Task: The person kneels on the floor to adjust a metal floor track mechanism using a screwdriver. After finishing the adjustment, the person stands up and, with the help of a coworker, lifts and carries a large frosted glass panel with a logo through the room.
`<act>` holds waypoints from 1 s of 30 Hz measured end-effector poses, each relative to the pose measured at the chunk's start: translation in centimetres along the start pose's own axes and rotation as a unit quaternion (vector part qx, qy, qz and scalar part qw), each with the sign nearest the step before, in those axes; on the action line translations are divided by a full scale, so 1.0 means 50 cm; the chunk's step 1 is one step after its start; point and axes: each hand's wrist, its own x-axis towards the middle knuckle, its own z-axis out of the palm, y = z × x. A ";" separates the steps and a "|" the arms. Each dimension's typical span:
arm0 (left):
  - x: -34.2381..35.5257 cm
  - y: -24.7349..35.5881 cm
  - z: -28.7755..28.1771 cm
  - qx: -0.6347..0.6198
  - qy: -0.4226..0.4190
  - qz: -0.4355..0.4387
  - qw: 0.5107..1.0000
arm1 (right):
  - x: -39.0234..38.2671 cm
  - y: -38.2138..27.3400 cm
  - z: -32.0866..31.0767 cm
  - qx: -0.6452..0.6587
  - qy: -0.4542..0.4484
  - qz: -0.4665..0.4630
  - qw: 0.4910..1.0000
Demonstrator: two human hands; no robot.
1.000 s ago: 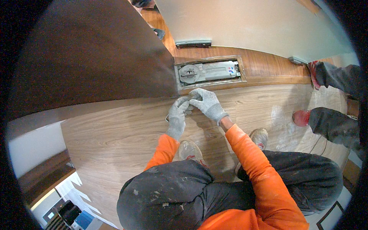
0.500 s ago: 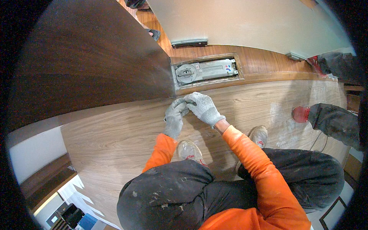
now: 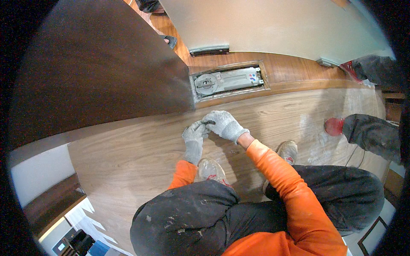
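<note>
Both my hands wear grey knit work gloves and meet above the wood-look floor. My left hand has its fingers closed against those of my right hand. Between the fingertips, anything held is too small or hidden to make out. Just beyond them a metal floor-spring door closer, with a round plate at its left end, lies in a rectangular recess in the floor. The recess frame looks dusty and worn. No finger touches the closer.
A dark wooden panel stands at the left, beside the closer. Behind the recess rises a frosted glass panel with a metal fitting at its lower edge. Another person's leg and red shoe are at the right.
My joined hands have drawn back slightly toward me, away from the recess. Their fingers stay together. The closer and panels have not moved.
</note>
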 end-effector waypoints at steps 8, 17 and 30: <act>-0.035 -0.029 -0.017 0.071 0.067 0.113 0.989 | 0.009 -0.025 0.007 0.073 -0.020 0.037 0.996; -0.224 -0.012 -0.140 -0.281 0.153 0.136 0.938 | 0.060 -0.189 0.121 0.100 -0.114 -0.100 0.983; -0.549 -0.105 -0.206 0.015 0.430 0.137 0.892 | 0.029 -0.369 0.319 0.290 -0.552 0.048 0.780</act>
